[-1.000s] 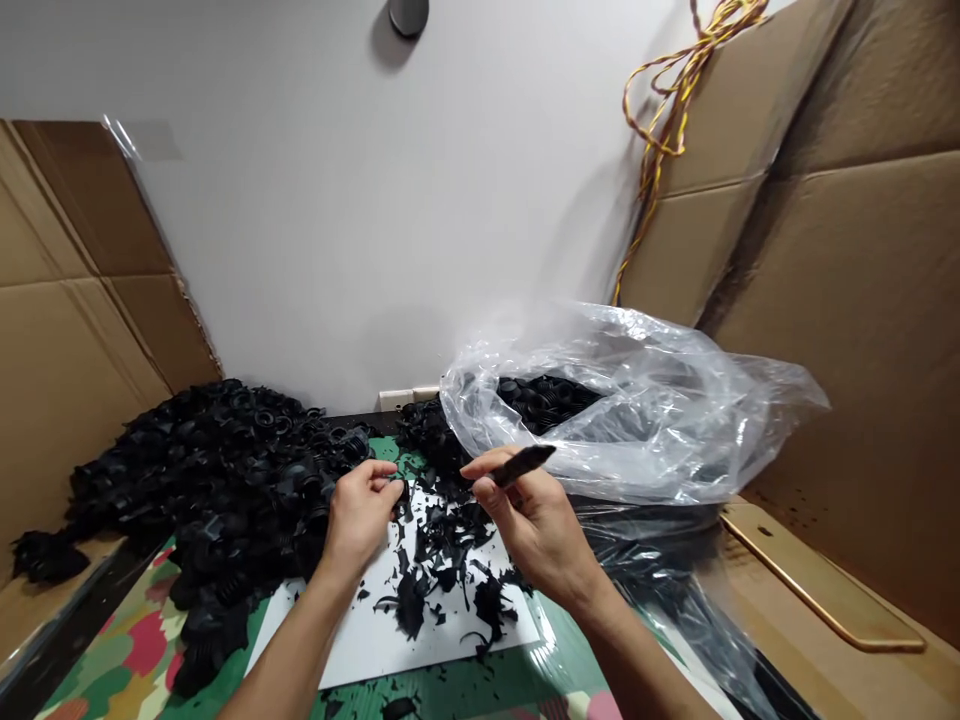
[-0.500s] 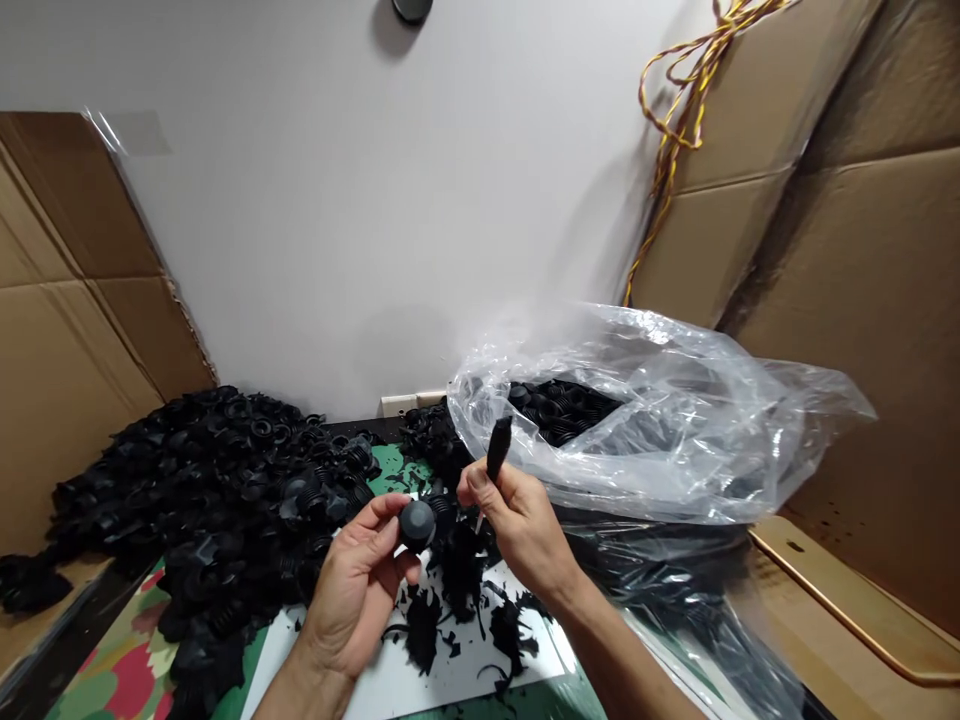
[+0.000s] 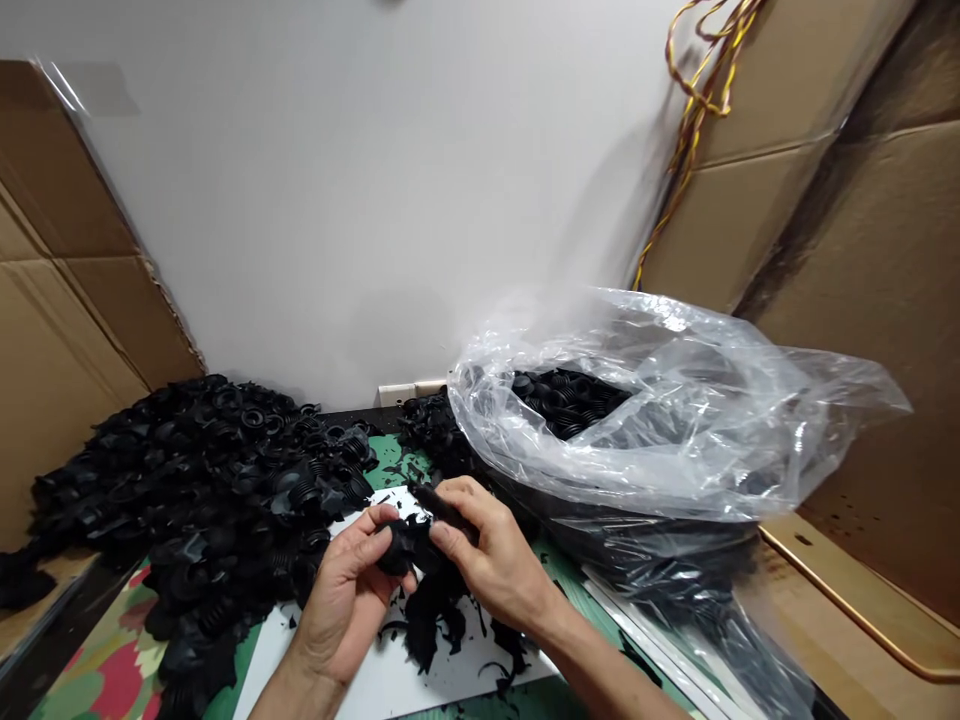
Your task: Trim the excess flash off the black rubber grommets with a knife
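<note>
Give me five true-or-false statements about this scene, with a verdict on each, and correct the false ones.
1. The left hand holds a black rubber part. True.
2. The clear plastic bag is empty. False: black rubber parts lie inside it.
3. Black rubber scraps lie on a white sheet. True.
4. The yellow cable lies on the white sheet. False: it hangs against the cardboard at the upper right.
5. The large heap of black rubber parts lies to the left of the right hand. True.
</note>
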Demonstrator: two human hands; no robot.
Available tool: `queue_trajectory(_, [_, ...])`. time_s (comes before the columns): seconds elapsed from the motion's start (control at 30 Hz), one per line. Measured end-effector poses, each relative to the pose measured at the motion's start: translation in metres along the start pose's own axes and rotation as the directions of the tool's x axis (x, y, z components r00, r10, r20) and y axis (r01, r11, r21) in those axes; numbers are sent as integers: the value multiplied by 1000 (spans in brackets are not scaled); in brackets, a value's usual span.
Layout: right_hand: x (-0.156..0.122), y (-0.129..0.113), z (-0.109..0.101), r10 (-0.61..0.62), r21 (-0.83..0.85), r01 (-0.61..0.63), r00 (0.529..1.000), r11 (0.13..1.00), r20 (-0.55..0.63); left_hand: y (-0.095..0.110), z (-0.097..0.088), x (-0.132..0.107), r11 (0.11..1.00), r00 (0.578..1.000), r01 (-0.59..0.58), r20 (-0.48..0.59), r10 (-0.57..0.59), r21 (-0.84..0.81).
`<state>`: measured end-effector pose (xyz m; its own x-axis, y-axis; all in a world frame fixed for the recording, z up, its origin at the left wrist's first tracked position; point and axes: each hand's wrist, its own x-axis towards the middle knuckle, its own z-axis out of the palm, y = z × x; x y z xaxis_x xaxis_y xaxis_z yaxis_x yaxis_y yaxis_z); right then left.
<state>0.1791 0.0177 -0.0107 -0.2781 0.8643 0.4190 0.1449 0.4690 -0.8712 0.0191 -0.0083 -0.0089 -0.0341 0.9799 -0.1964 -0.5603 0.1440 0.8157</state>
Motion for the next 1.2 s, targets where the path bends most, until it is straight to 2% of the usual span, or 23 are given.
queue_trajectory(0.07, [0, -1, 2, -17, 6, 17, 999, 1000, 48, 1, -1, 0, 1000, 1000, 9, 10, -9, 15])
queue_trajectory(0.17, [1, -1, 4, 3, -17, -2, 998, 1000, 59, 3, -1, 1, 998, 1000, 11, 9, -12, 56])
queue_trajectory(0.3, [0, -1, 7, 47, -126, -39, 997, 991, 66, 4, 1, 0, 991, 1000, -28, -4, 29, 132])
queue_trajectory(0.4, [-1, -4, 7, 13, -288, 21, 993, 957, 117, 3, 2, 0, 977, 998, -55, -21, 60, 206])
queue_trajectory(0.5, [-1, -10, 7, -2, -571, 132, 975, 811, 222, 3, 2, 0, 941, 994, -91, -35, 108, 325])
queue_trajectory(0.6, [1, -13, 6, 8, -713, 267, 934, 648, 357, 2, 3, -1, 898, 992, -96, -37, 124, 429])
queue_trajectory(0.7, [3, -13, 3, -5, -711, 371, 888, 598, 460, 1, 4, 0, 892, 996, -59, -32, 82, 448])
queue_trajectory(0.8, [4, -9, -1, -16, -655, 437, 839, 616, 544, -2, 3, 0, 900, 999, 3, -39, 15, 436])
queue_trajectory(0.87, [2, -7, -3, -16, -627, 457, 816, 631, 578, -5, 1, 1, 900, 998, 12, -62, 17, 436])
queue_trajectory(0.93, [1, -5, -3, -12, -620, 462, 808, 634, 589, -9, 0, 2, 881, 993, -14, -96, 68, 473])
queue_trajectory(1.0, [-1, -5, -2, -15, -610, 465, 803, 641, 596, -13, -1, 3, 825, 982, -67, -111, 155, 561])
queue_trajectory(1.13, [-3, -5, 2, -24, -594, 469, 798, 654, 603, -15, -2, 2, 675, 940, -184, -74, 334, 715])
queue_trajectory(1.2, [-2, -6, 2, -32, -591, 464, 803, 659, 595, -13, -2, 2, 632, 919, -223, -57, 391, 742])
